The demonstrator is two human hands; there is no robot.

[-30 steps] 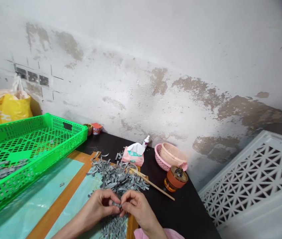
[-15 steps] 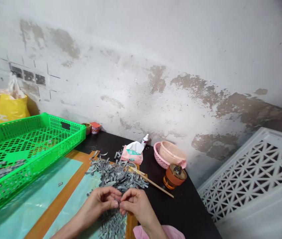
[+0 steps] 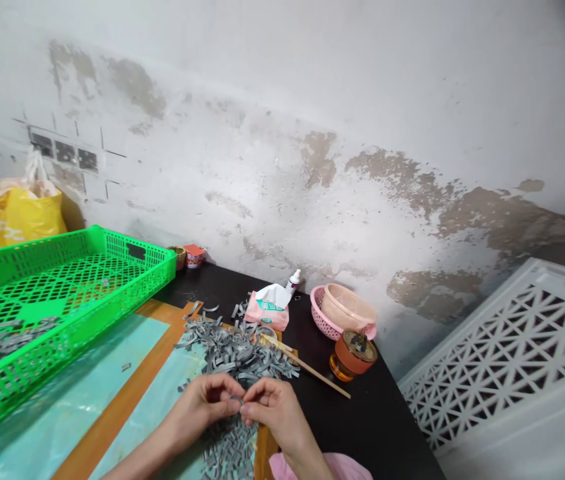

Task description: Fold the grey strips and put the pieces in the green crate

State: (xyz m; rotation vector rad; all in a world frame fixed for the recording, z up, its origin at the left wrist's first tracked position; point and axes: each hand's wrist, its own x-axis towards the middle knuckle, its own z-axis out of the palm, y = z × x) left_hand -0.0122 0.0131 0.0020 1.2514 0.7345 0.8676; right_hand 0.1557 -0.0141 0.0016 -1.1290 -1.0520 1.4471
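Both of my hands meet at the near edge of a pile of curved grey strips (image 3: 237,353). A thin grey strip (image 3: 236,399) bridges the fingertips. My left hand (image 3: 215,400) pinches its left end between thumb and forefinger. The other end is in the pinch of my right hand (image 3: 273,403), fingers curled. Under the hands lies a heap of short grey pieces (image 3: 227,450), partly hidden by them.
A green crate (image 3: 127,280) with grey pieces inside stands at left on a blue sheet (image 3: 147,340). Beyond the pile are a tissue pack (image 3: 266,312) and a white bottle (image 3: 293,281). Pink baskets (image 3: 345,310), an orange-lidded jar (image 3: 355,357) and a wooden stick (image 3: 320,377) are at right.
The grey strip between the fingertips shows more clearly now. My hands have barely moved, and the whole view has shifted slightly.
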